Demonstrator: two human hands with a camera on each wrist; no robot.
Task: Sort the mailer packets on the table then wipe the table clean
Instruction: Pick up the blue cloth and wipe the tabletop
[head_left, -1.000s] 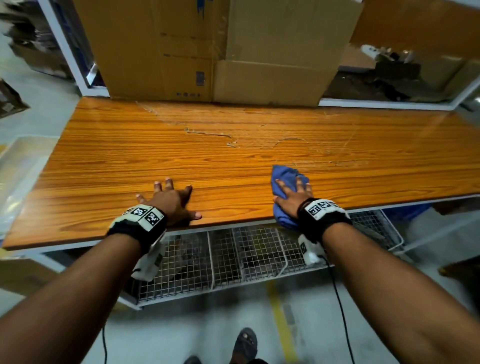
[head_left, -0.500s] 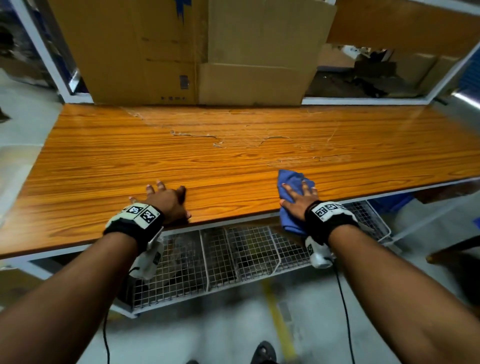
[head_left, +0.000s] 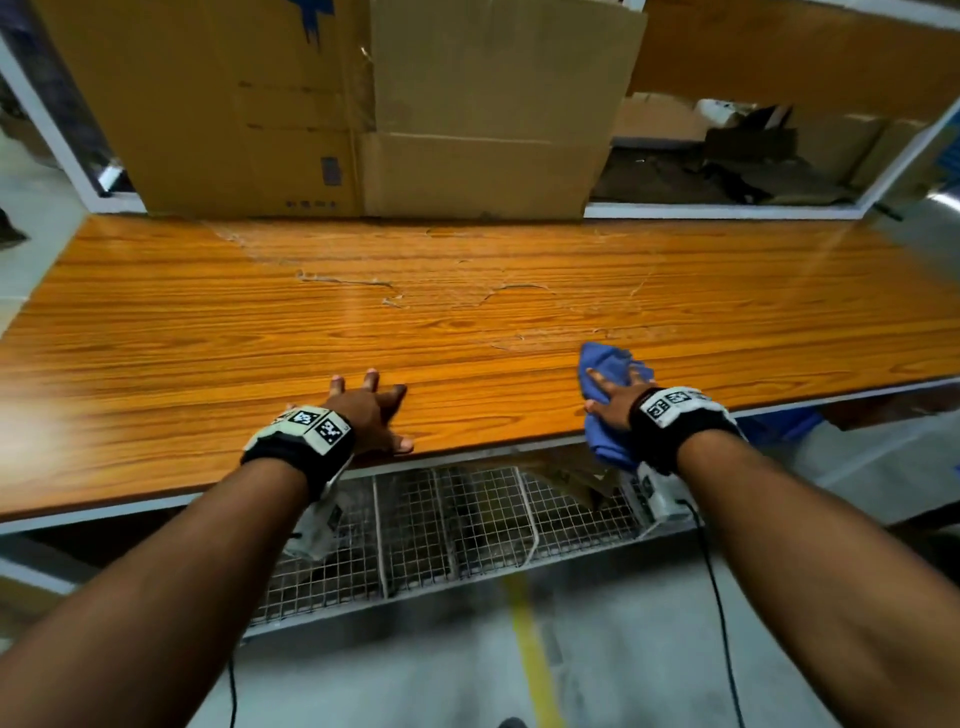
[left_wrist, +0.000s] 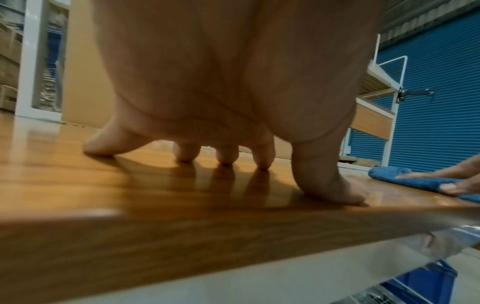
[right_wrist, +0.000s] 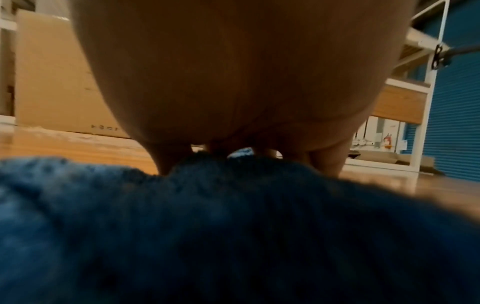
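Two hands down on the wooden worktop (head_left: 467, 322) near its front edge. Left hand (head_left: 369, 413) spread, grip apart, fingertips (left_wrist: 226, 157) and thumb pressed on bare wood. Right hand (head_left: 613, 397) laid flat over the blue cloth (head_left: 605, 364), fingers straight, grip apart, pressing the cloth onto the worktop, one part hanging over the front edge. Cardboard box (head_left: 363, 104) stood at the far edge. Wire basket (head_left: 441, 525) sat below.

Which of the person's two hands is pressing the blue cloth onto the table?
The right hand: its spread fingers lie on the blue cloth at the table's near edge. The left hand rests on bare wood.
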